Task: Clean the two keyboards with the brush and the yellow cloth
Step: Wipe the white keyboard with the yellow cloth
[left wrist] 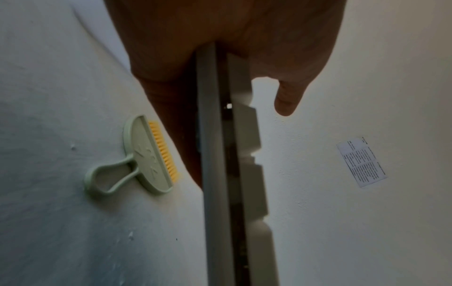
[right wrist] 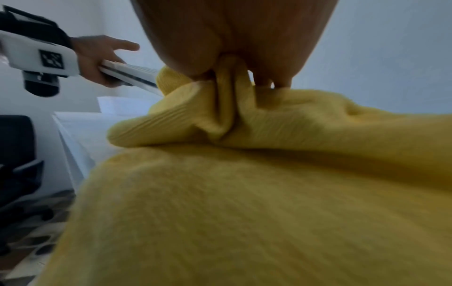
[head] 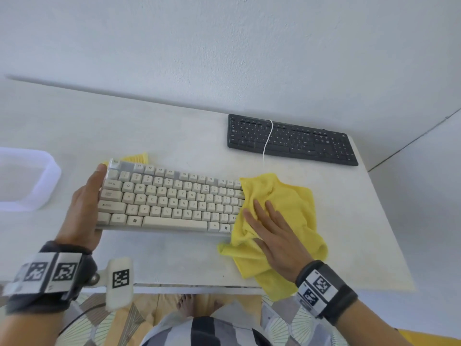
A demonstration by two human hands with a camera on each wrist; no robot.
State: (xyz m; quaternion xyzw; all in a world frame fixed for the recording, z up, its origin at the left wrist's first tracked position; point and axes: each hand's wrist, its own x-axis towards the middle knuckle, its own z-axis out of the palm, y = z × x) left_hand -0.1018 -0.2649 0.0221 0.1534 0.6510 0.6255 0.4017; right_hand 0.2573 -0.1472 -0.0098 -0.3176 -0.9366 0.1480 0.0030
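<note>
My left hand grips the left end of the cream white keyboard and holds it tilted up off the table, thumb on top. My right hand presses the yellow cloth flat against the keyboard's right end, fingers straight and spread. A fold of cloth bunches up between those fingers. The green brush with yellow bristles lies on the table under the raised keyboard; its bristles peek out behind it. The black keyboard lies at the back right.
A white cable runs across the black keyboard. A white tray stands at the left of the white table. The table's near edge is close to my body, and part of the cloth hangs over it.
</note>
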